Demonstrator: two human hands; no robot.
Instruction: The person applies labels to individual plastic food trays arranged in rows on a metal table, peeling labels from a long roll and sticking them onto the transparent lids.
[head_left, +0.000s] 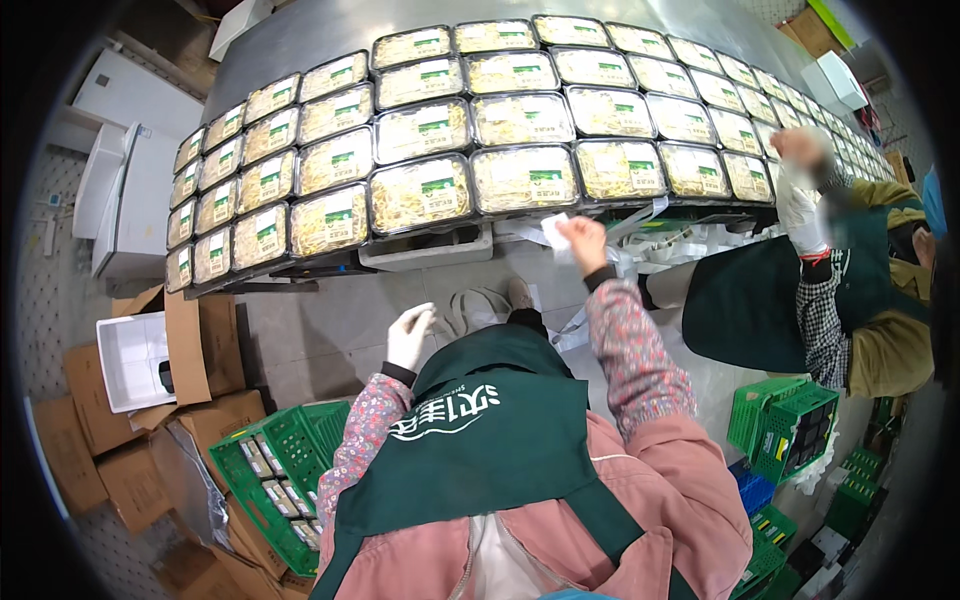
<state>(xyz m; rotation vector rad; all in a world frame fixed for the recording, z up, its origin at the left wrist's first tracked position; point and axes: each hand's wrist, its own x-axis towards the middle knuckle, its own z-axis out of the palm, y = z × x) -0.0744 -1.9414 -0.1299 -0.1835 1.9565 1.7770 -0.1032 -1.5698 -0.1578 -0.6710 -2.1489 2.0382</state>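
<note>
My right hand [585, 243], bare, pinches a small white slip of paper [554, 231] just below the front row of trays. Wearing a white glove, my left hand [408, 335] hangs over the floor in front of my apron; its fingers are bent and slightly apart, with nothing visible in them. Rows of black trays with clear lids cover the steel table ahead, each holding pale sprout-like food and bearing a green-and-white label. The nearest of them to my right hand are a front-row tray [525, 178] and its right neighbour [618, 168].
A co-worker's hand [800, 146] reaches over the trays at right. The steel table [330, 35] curves across the front, with a white foam box [430, 252] beneath. Green crates [262, 470] of packs and cardboard boxes [135, 485] stand left; more green crates [785, 425] are at right.
</note>
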